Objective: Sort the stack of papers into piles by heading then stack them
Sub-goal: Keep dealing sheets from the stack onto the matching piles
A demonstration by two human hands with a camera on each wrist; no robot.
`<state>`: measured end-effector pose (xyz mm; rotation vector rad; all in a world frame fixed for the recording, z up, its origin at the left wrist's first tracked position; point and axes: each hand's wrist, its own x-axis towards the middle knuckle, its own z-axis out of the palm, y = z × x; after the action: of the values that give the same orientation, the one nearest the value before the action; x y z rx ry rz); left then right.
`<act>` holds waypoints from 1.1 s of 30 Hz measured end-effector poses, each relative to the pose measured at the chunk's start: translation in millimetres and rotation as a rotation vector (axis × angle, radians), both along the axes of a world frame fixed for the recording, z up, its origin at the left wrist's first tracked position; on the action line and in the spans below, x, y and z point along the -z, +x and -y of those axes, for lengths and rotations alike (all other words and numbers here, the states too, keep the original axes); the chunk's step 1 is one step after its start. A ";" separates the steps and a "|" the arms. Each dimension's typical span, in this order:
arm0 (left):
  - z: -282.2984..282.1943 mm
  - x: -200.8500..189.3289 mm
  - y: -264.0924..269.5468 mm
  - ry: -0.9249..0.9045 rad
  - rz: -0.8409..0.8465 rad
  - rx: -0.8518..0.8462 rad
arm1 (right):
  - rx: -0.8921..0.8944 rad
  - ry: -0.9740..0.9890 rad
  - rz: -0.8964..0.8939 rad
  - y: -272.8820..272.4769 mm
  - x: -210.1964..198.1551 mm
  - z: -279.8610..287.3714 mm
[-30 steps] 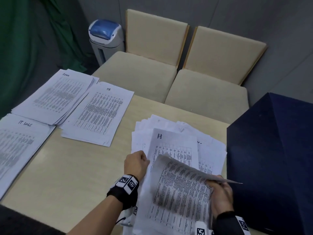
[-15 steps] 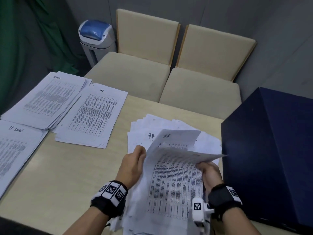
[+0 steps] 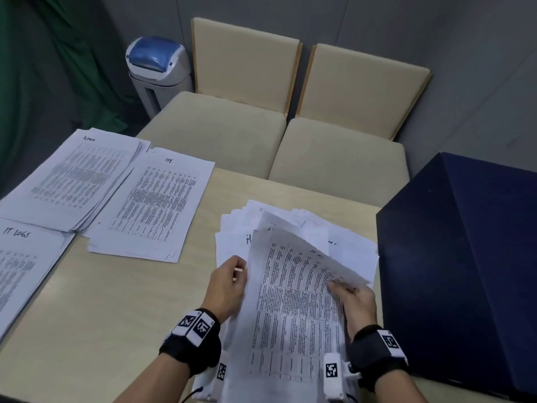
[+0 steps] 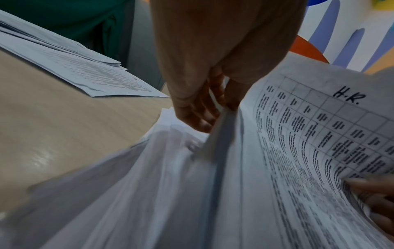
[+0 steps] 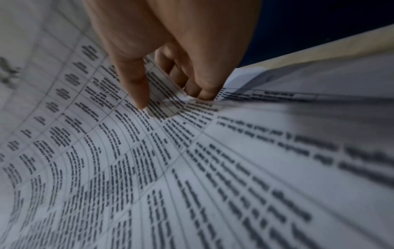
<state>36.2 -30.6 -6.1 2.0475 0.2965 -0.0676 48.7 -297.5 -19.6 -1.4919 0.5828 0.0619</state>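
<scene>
A messy unsorted pile of printed papers lies on the table's right half. Over it, a sheet of tables headed "H.R." stands raised and bent. My left hand grips its left edge with curled fingers. My right hand pinches its right edge between thumb and fingers. Three sorted piles lie to the left: "Admin", "HR" and "IT Logs".
A large dark blue box stands close to my right hand on the table. Two beige chairs sit beyond the far edge, with a white and blue bin and a green curtain at the back left.
The raised sheet has swung up and over to the left, its top edge curling. My right hand has moved up along its right edge; my left hand has stayed at the left edge.
</scene>
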 end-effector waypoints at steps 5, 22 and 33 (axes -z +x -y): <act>-2.4 3.3 3.7 -0.115 -0.068 -0.094 | -0.056 -0.077 -0.004 -0.9 -2.0 -1.6; -11.5 9.2 5.3 0.024 0.031 -0.132 | 0.011 0.136 0.022 -18.7 -6.9 6.6; -8.3 -4.0 17.9 -0.407 0.055 -0.055 | -0.106 0.142 0.070 -13.6 -13.3 7.5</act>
<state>54.1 -22.2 -2.1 1.6342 0.2785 -0.0339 35.2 -305.0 -6.3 -1.3801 0.4335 0.1305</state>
